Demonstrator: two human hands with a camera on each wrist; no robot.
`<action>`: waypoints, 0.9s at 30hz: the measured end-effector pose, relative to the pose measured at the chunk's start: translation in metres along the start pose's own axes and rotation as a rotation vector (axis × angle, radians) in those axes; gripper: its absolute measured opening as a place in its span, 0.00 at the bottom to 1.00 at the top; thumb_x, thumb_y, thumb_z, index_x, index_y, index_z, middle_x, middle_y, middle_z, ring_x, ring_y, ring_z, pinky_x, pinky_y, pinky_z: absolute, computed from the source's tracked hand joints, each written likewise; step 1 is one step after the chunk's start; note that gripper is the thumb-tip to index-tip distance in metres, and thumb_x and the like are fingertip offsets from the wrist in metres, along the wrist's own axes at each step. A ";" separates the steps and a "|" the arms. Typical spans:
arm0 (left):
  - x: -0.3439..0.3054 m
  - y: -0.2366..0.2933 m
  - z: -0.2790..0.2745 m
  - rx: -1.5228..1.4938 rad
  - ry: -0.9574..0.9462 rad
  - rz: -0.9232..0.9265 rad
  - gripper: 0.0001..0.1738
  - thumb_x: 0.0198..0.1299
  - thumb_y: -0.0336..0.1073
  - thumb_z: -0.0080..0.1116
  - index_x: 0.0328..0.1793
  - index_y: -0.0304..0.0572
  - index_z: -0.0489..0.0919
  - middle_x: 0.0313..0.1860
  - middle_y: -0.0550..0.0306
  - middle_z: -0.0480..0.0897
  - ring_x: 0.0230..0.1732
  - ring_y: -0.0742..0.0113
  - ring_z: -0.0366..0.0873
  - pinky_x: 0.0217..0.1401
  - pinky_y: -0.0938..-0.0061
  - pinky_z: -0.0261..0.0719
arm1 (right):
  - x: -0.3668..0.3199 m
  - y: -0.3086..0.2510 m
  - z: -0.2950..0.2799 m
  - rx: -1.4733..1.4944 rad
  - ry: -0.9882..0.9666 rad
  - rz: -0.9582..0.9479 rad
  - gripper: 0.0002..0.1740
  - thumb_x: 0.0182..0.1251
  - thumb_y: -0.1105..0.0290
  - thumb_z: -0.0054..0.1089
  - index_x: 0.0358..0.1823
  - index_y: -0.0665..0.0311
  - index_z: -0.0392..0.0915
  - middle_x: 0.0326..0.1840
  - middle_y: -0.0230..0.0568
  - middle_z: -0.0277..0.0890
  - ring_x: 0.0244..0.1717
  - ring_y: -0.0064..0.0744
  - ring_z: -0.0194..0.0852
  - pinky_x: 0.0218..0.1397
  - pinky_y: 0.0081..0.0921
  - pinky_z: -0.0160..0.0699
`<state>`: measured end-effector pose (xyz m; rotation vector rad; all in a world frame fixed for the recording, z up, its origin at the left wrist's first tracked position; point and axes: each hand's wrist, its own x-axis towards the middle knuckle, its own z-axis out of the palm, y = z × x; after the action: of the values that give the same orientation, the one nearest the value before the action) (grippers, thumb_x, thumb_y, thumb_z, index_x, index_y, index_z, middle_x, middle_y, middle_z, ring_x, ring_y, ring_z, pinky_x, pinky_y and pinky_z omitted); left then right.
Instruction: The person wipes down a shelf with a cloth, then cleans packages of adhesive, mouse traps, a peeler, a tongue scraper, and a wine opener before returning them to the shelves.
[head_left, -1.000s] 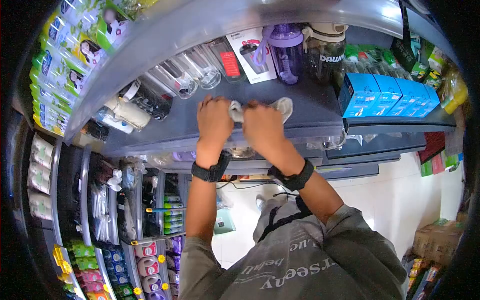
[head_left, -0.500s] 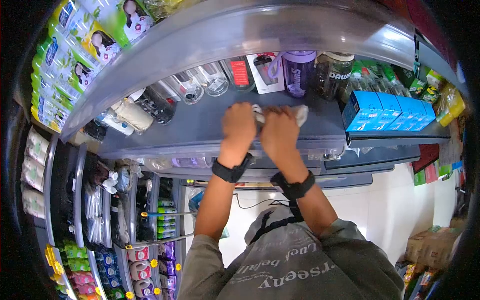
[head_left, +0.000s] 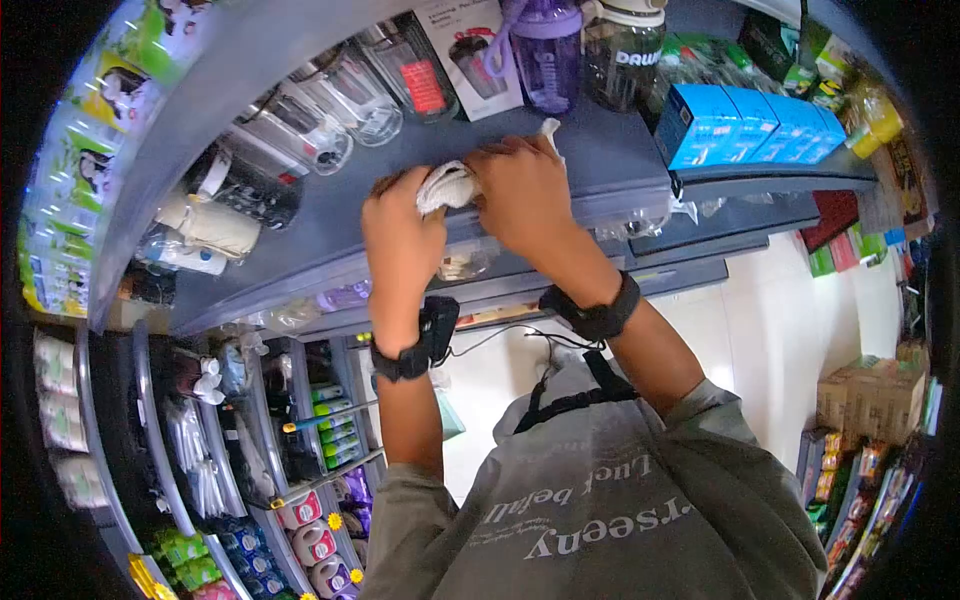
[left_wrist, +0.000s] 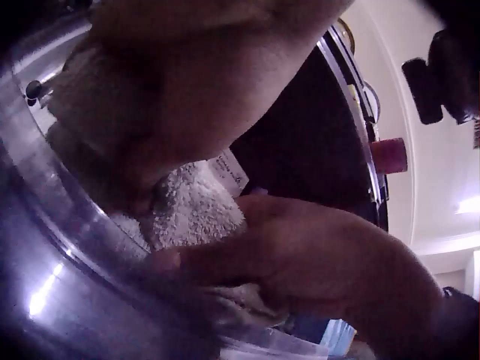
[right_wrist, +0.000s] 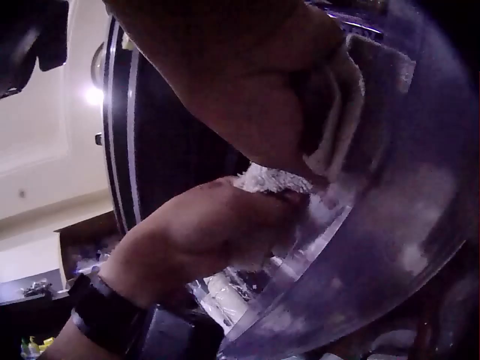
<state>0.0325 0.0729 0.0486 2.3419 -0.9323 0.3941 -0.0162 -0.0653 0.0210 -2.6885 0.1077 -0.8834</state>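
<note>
A white terry cloth point(head_left: 447, 186) lies bunched on the grey shelf point(head_left: 340, 225) between both hands. My left hand point(head_left: 402, 228) grips its left end with curled fingers. My right hand point(head_left: 520, 192) holds the right part of it, and a corner of the cloth point(head_left: 549, 128) sticks out past the knuckles. The left wrist view shows the cloth point(left_wrist: 196, 206) pressed between the two hands against the shelf's clear front lip point(left_wrist: 67, 277). In the right wrist view the cloth point(right_wrist: 341, 112) is folded under the fingers of the right hand.
Clear bottles point(head_left: 335, 110), a boxed bottle point(head_left: 470, 55), a purple bottle point(head_left: 547, 50) and a dark bottle point(head_left: 620, 55) stand at the shelf's back. Blue boxes point(head_left: 740, 120) sit to the right. Lower shelves with packaged goods run down the left.
Both hands have slid with the cloth toward the shelf's front edge and left, and the cloth is more bunched. The head view has tilted.
</note>
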 end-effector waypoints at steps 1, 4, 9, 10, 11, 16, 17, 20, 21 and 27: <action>-0.011 0.008 -0.005 -0.060 0.032 0.014 0.18 0.41 0.23 0.62 0.43 0.36 0.79 0.38 0.43 0.82 0.43 0.46 0.81 0.47 0.64 0.76 | -0.007 -0.002 -0.010 0.006 -0.001 -0.022 0.11 0.39 0.73 0.61 0.29 0.58 0.80 0.31 0.39 0.80 0.41 0.41 0.77 0.49 0.38 0.70; -0.049 0.025 -0.018 -0.291 -0.026 -0.018 0.19 0.39 0.21 0.60 0.43 0.36 0.78 0.37 0.44 0.81 0.42 0.43 0.79 0.44 0.62 0.76 | -0.040 -0.014 -0.047 0.056 -0.073 -0.071 0.09 0.39 0.73 0.59 0.27 0.58 0.80 0.29 0.42 0.80 0.40 0.40 0.78 0.47 0.35 0.70; -0.126 0.043 -0.004 -0.339 -0.142 -0.055 0.22 0.37 0.23 0.63 0.45 0.35 0.77 0.37 0.44 0.80 0.41 0.45 0.79 0.47 0.64 0.76 | -0.109 -0.008 -0.076 0.200 -0.400 -0.049 0.14 0.38 0.75 0.60 0.32 0.64 0.77 0.32 0.45 0.78 0.44 0.43 0.76 0.47 0.36 0.72; -0.142 0.037 0.006 -0.371 -0.168 -0.070 0.21 0.39 0.23 0.64 0.45 0.35 0.77 0.38 0.47 0.81 0.40 0.52 0.81 0.48 0.69 0.76 | -0.122 -0.002 -0.075 0.238 -0.460 -0.027 0.15 0.38 0.75 0.60 0.33 0.65 0.76 0.34 0.47 0.78 0.44 0.45 0.76 0.48 0.38 0.72; -0.154 0.039 0.015 -0.455 -0.135 -0.174 0.22 0.40 0.23 0.65 0.46 0.35 0.77 0.38 0.48 0.81 0.41 0.56 0.81 0.48 0.71 0.76 | -0.136 0.004 -0.071 0.281 -0.521 -0.006 0.15 0.39 0.75 0.60 0.34 0.67 0.76 0.35 0.50 0.77 0.44 0.48 0.75 0.48 0.40 0.72; -0.187 0.070 0.062 -0.703 0.091 -0.605 0.25 0.45 0.21 0.63 0.53 0.36 0.73 0.44 0.55 0.81 0.46 0.70 0.78 0.49 0.77 0.74 | -0.171 0.022 -0.064 0.448 -0.528 0.110 0.18 0.37 0.78 0.60 0.37 0.69 0.73 0.31 0.51 0.75 0.40 0.55 0.73 0.44 0.44 0.71; -0.191 0.075 0.070 -0.748 0.133 -0.689 0.26 0.46 0.20 0.62 0.54 0.36 0.72 0.45 0.55 0.80 0.47 0.69 0.78 0.49 0.77 0.74 | -0.172 0.028 -0.065 0.485 -0.529 0.132 0.18 0.39 0.77 0.61 0.37 0.69 0.73 0.31 0.53 0.75 0.40 0.56 0.73 0.43 0.44 0.72; -0.217 0.083 0.107 -1.147 0.104 -0.790 0.25 0.49 0.18 0.58 0.57 0.36 0.71 0.50 0.54 0.78 0.47 0.65 0.78 0.50 0.74 0.74 | -0.181 0.050 -0.069 0.582 -0.504 0.167 0.18 0.43 0.73 0.66 0.37 0.71 0.73 0.34 0.56 0.76 0.40 0.59 0.74 0.42 0.42 0.73; -0.218 0.095 0.116 -1.455 0.150 -0.912 0.25 0.50 0.18 0.58 0.57 0.35 0.71 0.50 0.54 0.78 0.47 0.64 0.78 0.51 0.74 0.74 | -0.185 0.061 -0.073 0.610 -0.492 0.173 0.19 0.44 0.71 0.67 0.38 0.72 0.73 0.35 0.57 0.76 0.40 0.60 0.74 0.41 0.41 0.73; -0.203 0.190 0.188 -1.056 0.130 -0.746 0.14 0.54 0.19 0.54 0.48 0.31 0.76 0.45 0.52 0.80 0.48 0.64 0.77 0.54 0.71 0.72 | -0.207 0.164 -0.133 0.773 -0.695 0.172 0.29 0.48 0.65 0.68 0.50 0.72 0.70 0.38 0.62 0.75 0.43 0.61 0.74 0.45 0.45 0.75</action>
<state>-0.2345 -0.0468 -0.1161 1.4693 -0.0630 -0.2246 -0.2575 -0.2219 -0.0456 -2.0478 -0.1328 0.1044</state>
